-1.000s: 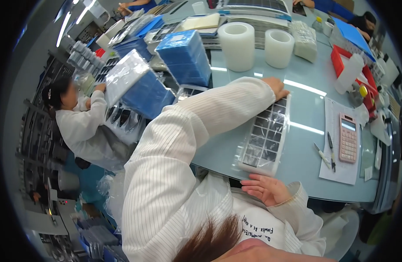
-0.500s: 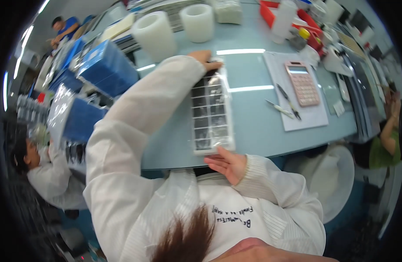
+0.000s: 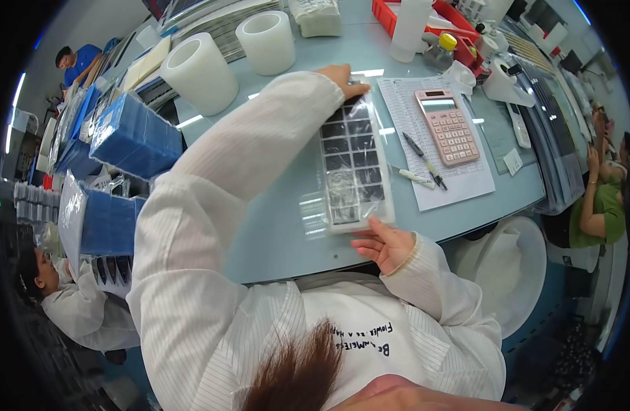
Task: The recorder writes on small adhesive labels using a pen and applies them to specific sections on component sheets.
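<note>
A long white tray (image 3: 389, 195) with two columns of dark rectangular compartments lies lengthwise before me, under glossy clear film. A loose flap of clear film (image 3: 311, 214) spreads out past its near left side. My left hand (image 3: 341, 81) reaches across to the far end and is closed over it, the thumb towards the right; part of its fingers is hidden. At the near right corner, my right hand (image 3: 389, 248) has its thumb on the tray's edge, with the other fingers bent just below that edge.
Right of the tray lie a pink calculator (image 3: 446, 128), a pen (image 3: 424, 159) and printed sheets (image 3: 459, 188). Two white film rolls (image 3: 200, 74) stand at the far left, near blue packs (image 3: 133, 133). A red bin (image 3: 385, 15) and bottle (image 3: 440, 53) are far right. Other people sit on both sides.
The whole view has shifted. The tray now lies further from the table's front edge, and a film flap shows at its left. Both hands remain at its ends.
</note>
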Demonstrator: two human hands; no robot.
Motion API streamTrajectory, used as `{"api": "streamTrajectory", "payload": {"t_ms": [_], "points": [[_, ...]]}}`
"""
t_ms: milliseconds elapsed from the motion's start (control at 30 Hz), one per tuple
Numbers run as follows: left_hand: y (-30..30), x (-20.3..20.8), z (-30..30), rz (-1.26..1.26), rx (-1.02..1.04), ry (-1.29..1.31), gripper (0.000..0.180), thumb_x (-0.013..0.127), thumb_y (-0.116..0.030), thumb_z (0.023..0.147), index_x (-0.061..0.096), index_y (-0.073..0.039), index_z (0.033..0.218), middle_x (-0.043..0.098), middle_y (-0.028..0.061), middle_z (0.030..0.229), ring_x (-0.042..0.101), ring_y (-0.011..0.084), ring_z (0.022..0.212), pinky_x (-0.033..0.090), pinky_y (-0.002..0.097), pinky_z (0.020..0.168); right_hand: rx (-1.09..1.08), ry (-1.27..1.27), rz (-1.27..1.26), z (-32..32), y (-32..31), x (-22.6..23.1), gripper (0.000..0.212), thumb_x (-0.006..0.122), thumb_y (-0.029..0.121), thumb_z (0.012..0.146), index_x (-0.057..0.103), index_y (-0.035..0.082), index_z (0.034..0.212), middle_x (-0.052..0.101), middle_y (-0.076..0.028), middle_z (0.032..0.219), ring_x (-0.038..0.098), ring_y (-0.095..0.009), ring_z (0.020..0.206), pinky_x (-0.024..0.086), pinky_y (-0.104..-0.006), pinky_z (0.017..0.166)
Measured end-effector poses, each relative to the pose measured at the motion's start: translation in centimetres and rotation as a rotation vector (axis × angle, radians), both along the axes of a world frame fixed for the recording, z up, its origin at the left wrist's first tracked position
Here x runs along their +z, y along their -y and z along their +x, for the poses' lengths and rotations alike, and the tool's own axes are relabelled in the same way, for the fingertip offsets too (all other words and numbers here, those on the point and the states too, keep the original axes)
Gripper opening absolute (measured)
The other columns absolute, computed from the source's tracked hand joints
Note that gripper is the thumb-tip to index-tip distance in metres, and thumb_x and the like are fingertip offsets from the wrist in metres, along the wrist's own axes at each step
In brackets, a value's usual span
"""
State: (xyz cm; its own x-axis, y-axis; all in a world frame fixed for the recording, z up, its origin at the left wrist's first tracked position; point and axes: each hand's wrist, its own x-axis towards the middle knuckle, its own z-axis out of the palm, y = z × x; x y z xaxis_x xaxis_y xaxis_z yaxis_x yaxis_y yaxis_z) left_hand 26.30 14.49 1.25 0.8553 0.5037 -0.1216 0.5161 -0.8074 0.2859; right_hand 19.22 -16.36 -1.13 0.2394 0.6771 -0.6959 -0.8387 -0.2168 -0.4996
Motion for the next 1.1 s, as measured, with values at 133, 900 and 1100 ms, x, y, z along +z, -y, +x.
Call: {"api": "streamTrajectory", "payload": {"t_ms": [133, 900, 1100], "points": [[-0.3, -0.8, 0.6, -0.055, -0.083, -0.037, 0.069, 0.051, -0.062, 0.084, 0.054, -0.003, 0.120, 0.060, 0.0189, 0.115, 0.056, 0.0339, 0.109, 0.043, 0.0401, 0.094, 0.196, -0.025, 0.013, 2.0, 0.5, -0.2, 0.044, 0.051, 0.032, 0.096, 0.049, -0.004, 0.121, 0.061, -0.018, 0.115, 0.065, -0.027, 0.095, 0.055, -0.0316, 0.074], [-12.6, 5.7, -21.1, 0.145, 0.558, 0.438, 0.064, 0.074, -0.050, 0.073, 0.060, -0.010, 0.122, 0.065, 0.0135, 0.112, 0.063, 0.0282, 0.102, 0.047, 0.0416, 0.094, 0.880, 0.884, 0.345, 4.0, -3.6, 8.5, 0.033, 0.060, -0.001, 0.084, 0.058, -0.003, 0.117, 0.067, -0.013, 0.100, 0.067, -0.015, 0.079, 0.053, -0.0234, 0.071], [-9.1, 2.6, -24.1, -0.414, 0.318, 0.871, 0.055, 0.083, -0.036, 0.068, 0.062, -0.010, 0.112, 0.067, 0.0096, 0.105, 0.061, 0.0229, 0.102, 0.042, 0.0387, 0.095, 0.717, 1.563, 0.487, 4.4, -11.2, 6.9, 0.043, 0.073, 0.009, 0.076, 0.058, -0.005, 0.113, 0.064, -0.017, 0.103, 0.064, -0.021, 0.099, 0.052, -0.0293, 0.078]]}}
